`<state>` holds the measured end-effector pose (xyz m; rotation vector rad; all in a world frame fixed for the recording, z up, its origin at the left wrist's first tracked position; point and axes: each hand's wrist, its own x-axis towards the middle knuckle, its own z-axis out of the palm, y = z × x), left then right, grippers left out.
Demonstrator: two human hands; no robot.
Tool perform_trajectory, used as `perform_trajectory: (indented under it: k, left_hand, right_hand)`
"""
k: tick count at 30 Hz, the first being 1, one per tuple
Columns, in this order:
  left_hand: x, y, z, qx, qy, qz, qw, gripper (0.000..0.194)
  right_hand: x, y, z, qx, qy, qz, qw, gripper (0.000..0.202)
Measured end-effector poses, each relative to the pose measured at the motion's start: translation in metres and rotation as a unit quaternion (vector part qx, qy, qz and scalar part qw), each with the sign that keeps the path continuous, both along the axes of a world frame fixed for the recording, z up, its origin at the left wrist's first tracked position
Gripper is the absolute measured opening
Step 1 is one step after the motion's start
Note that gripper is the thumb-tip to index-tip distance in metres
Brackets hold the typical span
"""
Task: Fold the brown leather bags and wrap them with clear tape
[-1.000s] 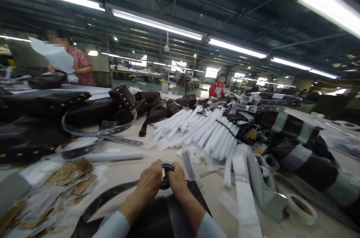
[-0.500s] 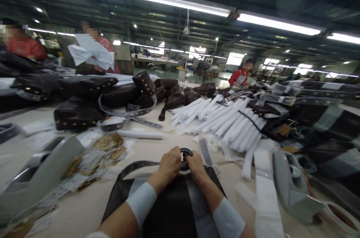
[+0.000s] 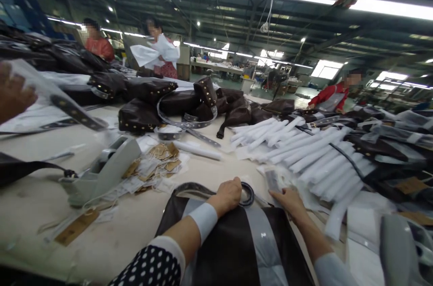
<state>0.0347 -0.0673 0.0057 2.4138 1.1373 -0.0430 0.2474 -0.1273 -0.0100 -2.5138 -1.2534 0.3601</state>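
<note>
A dark brown bag with greyish wrapping strips lies in front of me. My left hand is closed around its handle, beside a dark ring-shaped loop of that handle. To the right, my right hand is off the handle. Its thumb is stretched out and apart from the fingers, at the near end of a clear plastic strip on the table. Some of its fingers are hidden, and whether it grips the strip is unclear. A thin strap arches from the bag's left side.
Grey tape dispensers stand left and right. Brown tags lie in a pile, and white paper rolls are heaped beyond. Dark studded bags crowd the back. Another person's hand enters at left near a plastic-covered strap.
My right hand has let go of the handle and moved right to the plastic strip. My left hand stays on the handle. The view has turned left; another person's hand now shows there.
</note>
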Motion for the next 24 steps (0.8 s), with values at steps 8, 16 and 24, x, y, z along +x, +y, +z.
perform_trajectory:
  k: [8, 16, 24]
  left_hand:
    - [0.0, -0.001, -0.006, 0.007, 0.001, -0.024, 1.0, 0.032]
    - [0.0, -0.002, -0.006, 0.013, -0.004, -0.038, 0.999, 0.032]
    - [0.001, -0.003, -0.011, 0.038, -0.02, -0.051, 0.998, 0.031]
  right_hand:
    - [-0.012, -0.001, -0.003, -0.001, 0.001, 0.131, 0.991, 0.024]
    - [-0.013, 0.015, 0.001, -0.046, -0.039, 0.183, 0.981, 0.017]
    - [-0.021, 0.049, -0.001, -0.056, -0.077, 0.144, 0.985, 0.024]
